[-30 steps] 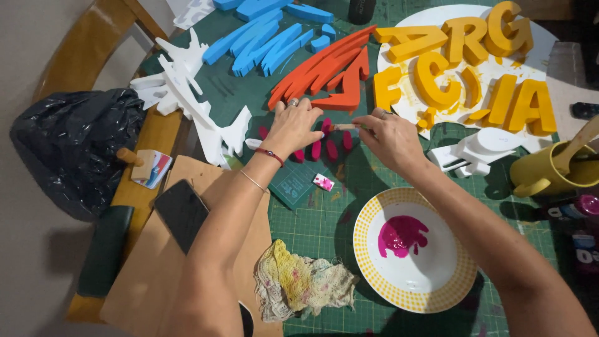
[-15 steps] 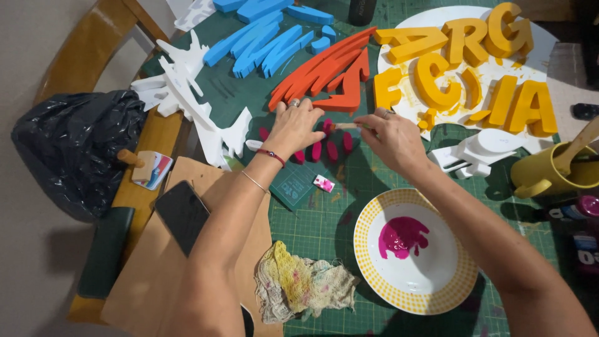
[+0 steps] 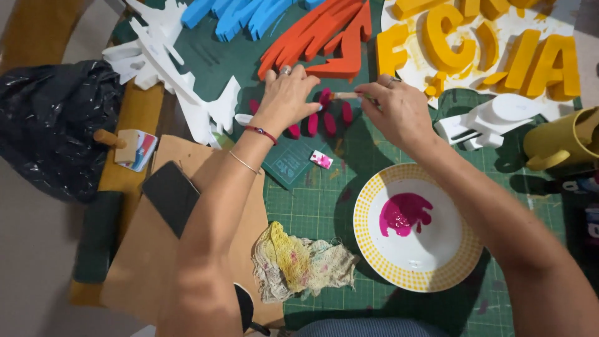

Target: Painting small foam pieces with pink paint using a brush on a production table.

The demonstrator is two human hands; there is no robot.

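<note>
My left hand (image 3: 286, 97) rests with spread fingers on a row of small magenta-painted foam pieces (image 3: 329, 123) on the green cutting mat (image 3: 324, 200). My right hand (image 3: 399, 112) pinches a thin paintbrush (image 3: 346, 95) whose tip points left at the magenta pieces. A white plate with a yellow dotted rim (image 3: 374, 249) sits nearer to me and holds a puddle of magenta paint (image 3: 404, 213). A paint-stained rag (image 3: 299, 265) lies left of the plate.
Orange foam shapes (image 3: 324, 34), blue foam shapes (image 3: 240, 12), white foam cut-outs (image 3: 181, 81) and yellow foam letters (image 3: 486, 43) fill the far side. A yellow mug (image 3: 558, 143) stands right. A dark phone (image 3: 171, 196) lies on brown card; a black plastic bag (image 3: 53, 125) sits left.
The view has shifted closer to the hands. Both hands stay on the magenta pieces, with the brush tip still at the same spot.
</note>
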